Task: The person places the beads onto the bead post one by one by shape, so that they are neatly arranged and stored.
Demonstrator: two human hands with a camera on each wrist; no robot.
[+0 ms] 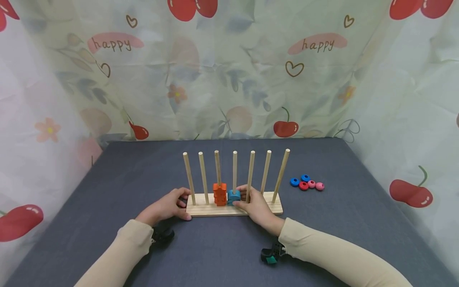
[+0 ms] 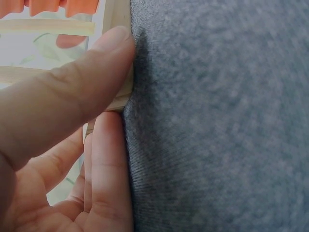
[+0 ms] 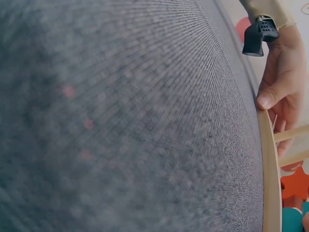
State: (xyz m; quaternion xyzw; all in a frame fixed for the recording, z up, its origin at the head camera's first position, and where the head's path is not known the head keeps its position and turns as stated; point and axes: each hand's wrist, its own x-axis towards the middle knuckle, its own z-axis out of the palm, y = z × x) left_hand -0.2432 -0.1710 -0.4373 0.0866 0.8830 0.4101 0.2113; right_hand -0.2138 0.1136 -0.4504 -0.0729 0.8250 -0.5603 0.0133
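Observation:
A pale wooden board point(image 1: 218, 213) carries several upright pegs in a row. Orange star-shaped beads point(image 1: 220, 194) are stacked on the third peg from the left. Teal beads point(image 1: 234, 198) sit low on the fourth, with the thumb and fingers of my right hand point(image 1: 259, 209) pinching them from the right. My left hand point(image 1: 166, 206) grips the board's left end, the thumb at the front corner. Up close in the left wrist view, the thumb point(image 2: 72, 89) presses on the front edge and the fingers lie against the end. The right wrist view shows an orange star point(image 3: 295, 183) above a teal bead point(image 3: 291, 220).
To the right of the board lie several small round beads: blue point(image 1: 295, 182), red point(image 1: 303, 186) and pink point(image 1: 320, 186). A dark grey cloth point(image 1: 222, 251) covers the table. Patterned curtains point(image 1: 215, 79) enclose the back and both sides. Black wrist cameras point(image 1: 163, 235) hang below the sleeves.

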